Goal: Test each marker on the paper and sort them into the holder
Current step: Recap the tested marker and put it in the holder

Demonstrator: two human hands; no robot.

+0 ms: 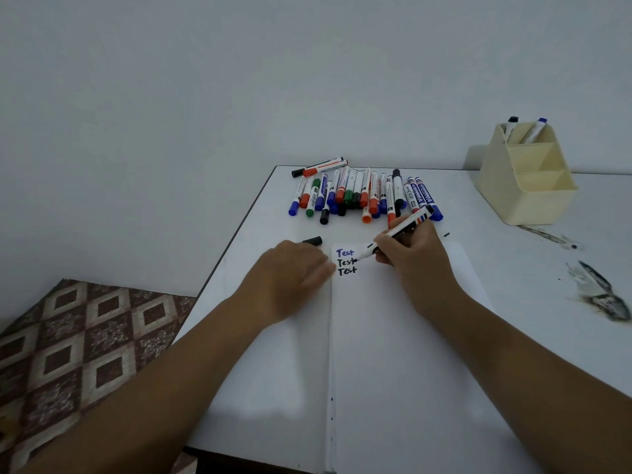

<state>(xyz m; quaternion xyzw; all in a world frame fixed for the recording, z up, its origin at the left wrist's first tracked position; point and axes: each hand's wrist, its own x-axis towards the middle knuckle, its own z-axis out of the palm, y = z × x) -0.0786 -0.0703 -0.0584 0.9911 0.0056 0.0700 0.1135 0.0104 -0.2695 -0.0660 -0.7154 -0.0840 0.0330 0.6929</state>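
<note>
My right hand [412, 253] grips an uncapped black marker [396, 232], its tip touching the white paper [403, 336] beside three lines reading "Test", one blue and two black. My left hand [290, 273] rests at the paper's left edge and holds the black cap [313, 241], which sticks out past its fingers. A pile of several capped markers [362, 193] in blue, red, green and black lies beyond the paper. The cream holder [526, 186] stands at the back right with two markers [525, 130] in its rear compartment.
The white table [513, 241] has dark smudges [602, 292] on its right side. Its left edge drops to a patterned brown floor [85, 336]. A plain wall stands behind the table.
</note>
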